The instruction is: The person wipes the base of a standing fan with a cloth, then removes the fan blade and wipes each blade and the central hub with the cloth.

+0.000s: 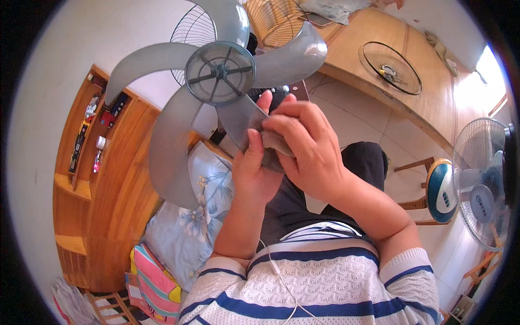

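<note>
A grey translucent fan blade wheel (197,81) with several curved blades is held up in front of me, its round ribbed hub facing my way. My left hand (250,176) supports one blade from underneath, the thumb on the near side. Over that same blade, my right hand (310,143) has its fingers curled around a greyish-brown cloth (276,142) and presses it to the surface. Both hands meet near the blade's outer end, so the tip is partly covered. Behind the wheel stands a wire fan guard (190,27), largely hidden by the blades.
On the wooden table (352,70) at the back right lies a round fan grille (391,67). A standing fan (482,200) is at the right, beside a wooden stool (414,205). To the left are a bed with a blue floral pillow (203,200) and a wooden headboard (116,195) with shelves.
</note>
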`<action>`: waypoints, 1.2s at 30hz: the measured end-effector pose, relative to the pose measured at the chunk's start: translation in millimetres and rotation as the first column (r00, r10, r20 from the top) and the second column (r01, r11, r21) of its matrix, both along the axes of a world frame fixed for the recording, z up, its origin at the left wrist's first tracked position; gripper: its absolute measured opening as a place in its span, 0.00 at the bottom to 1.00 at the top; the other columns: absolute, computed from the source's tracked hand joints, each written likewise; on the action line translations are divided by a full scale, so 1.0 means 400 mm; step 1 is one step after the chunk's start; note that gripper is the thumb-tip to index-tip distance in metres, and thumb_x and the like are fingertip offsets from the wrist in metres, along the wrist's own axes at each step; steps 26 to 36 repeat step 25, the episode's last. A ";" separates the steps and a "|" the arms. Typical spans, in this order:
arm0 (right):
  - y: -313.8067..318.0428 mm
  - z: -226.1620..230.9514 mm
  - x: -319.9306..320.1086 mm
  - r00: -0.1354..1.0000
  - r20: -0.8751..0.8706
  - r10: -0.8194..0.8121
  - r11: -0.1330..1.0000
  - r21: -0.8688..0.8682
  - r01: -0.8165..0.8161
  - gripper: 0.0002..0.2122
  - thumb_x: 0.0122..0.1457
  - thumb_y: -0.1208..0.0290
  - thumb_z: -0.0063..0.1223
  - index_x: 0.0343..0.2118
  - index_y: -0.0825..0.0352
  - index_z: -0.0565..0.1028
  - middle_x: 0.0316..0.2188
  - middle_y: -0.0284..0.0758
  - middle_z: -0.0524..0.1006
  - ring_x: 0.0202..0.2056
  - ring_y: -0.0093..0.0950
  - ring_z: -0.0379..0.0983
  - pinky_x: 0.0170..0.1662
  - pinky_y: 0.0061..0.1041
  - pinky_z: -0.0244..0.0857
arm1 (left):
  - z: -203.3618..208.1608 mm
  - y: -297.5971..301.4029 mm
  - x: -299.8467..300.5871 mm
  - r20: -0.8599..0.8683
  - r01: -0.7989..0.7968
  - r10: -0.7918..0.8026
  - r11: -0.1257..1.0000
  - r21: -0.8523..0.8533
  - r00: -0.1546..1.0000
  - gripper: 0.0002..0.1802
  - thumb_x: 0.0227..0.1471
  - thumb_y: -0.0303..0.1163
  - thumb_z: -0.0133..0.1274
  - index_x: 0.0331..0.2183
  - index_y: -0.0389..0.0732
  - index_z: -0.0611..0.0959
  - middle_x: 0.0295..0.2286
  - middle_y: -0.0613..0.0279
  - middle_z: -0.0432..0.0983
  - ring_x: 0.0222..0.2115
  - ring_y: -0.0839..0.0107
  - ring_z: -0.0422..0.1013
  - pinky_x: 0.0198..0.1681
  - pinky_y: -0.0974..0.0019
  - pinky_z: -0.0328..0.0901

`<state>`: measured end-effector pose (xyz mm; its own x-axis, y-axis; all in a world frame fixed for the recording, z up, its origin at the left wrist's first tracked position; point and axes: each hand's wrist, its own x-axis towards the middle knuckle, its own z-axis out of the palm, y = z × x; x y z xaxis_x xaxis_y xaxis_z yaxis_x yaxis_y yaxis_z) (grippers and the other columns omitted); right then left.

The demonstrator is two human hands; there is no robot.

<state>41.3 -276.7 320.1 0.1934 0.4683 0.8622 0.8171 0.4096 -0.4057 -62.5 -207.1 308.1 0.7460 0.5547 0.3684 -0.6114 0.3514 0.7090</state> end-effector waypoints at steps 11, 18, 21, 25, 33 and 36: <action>-0.024 -0.071 -0.011 1.000 0.005 -0.008 0.999 -0.037 0.008 0.15 0.43 0.80 0.60 0.37 0.66 0.76 0.37 0.38 0.72 0.37 0.39 0.71 0.40 0.32 0.68 | 0.014 0.001 -0.015 0.197 -0.086 0.089 0.996 -0.026 0.976 0.39 0.61 0.53 0.43 0.65 0.56 0.48 0.62 0.45 0.52 0.62 0.44 0.50 0.61 0.39 0.53; -0.065 -0.100 0.038 0.974 -0.210 -0.087 0.996 -0.012 0.086 0.16 0.42 0.84 0.56 0.37 0.68 0.75 0.37 0.40 0.72 0.38 0.41 0.71 0.43 0.35 0.67 | 0.034 0.024 -0.047 0.196 -0.271 0.235 0.944 0.189 0.952 0.35 0.62 0.45 0.44 0.65 0.55 0.51 0.51 0.47 0.68 0.55 0.46 0.62 0.59 0.37 0.54; -0.076 -0.047 0.049 0.967 -0.250 -0.052 0.990 0.118 0.083 0.16 0.43 0.83 0.57 0.38 0.68 0.76 0.39 0.40 0.73 0.39 0.38 0.71 0.43 0.33 0.67 | 0.023 0.007 -0.036 0.221 -0.231 0.189 0.956 0.183 0.957 0.33 0.62 0.42 0.44 0.65 0.55 0.52 0.49 0.48 0.70 0.53 0.47 0.64 0.57 0.37 0.55; -0.029 -0.067 0.014 0.980 -0.195 -0.042 0.997 0.049 0.053 0.16 0.44 0.82 0.58 0.39 0.66 0.76 0.41 0.40 0.73 0.43 0.38 0.71 0.47 0.32 0.67 | 0.006 -0.015 0.012 0.372 -0.097 0.015 0.975 0.202 0.928 0.35 0.61 0.39 0.46 0.65 0.55 0.51 0.59 0.47 0.61 0.62 0.43 0.52 0.62 0.34 0.45; -0.029 -0.067 0.014 0.980 -0.195 -0.042 0.997 0.049 0.053 0.16 0.44 0.82 0.58 0.39 0.66 0.76 0.41 0.40 0.73 0.43 0.38 0.71 0.47 0.32 0.67 | 0.006 -0.015 0.012 0.372 -0.097 0.015 0.975 0.202 0.928 0.35 0.61 0.39 0.46 0.65 0.55 0.51 0.59 0.47 0.61 0.62 0.43 0.52 0.62 0.34 0.45; -0.029 -0.067 0.014 0.980 -0.195 -0.042 0.997 0.049 0.053 0.16 0.44 0.82 0.58 0.39 0.66 0.76 0.41 0.40 0.73 0.43 0.38 0.71 0.47 0.32 0.67 | 0.006 -0.015 0.012 0.372 -0.097 0.015 0.975 0.202 0.928 0.35 0.61 0.39 0.46 0.65 0.55 0.51 0.59 0.47 0.61 0.62 0.43 0.52 0.62 0.34 0.45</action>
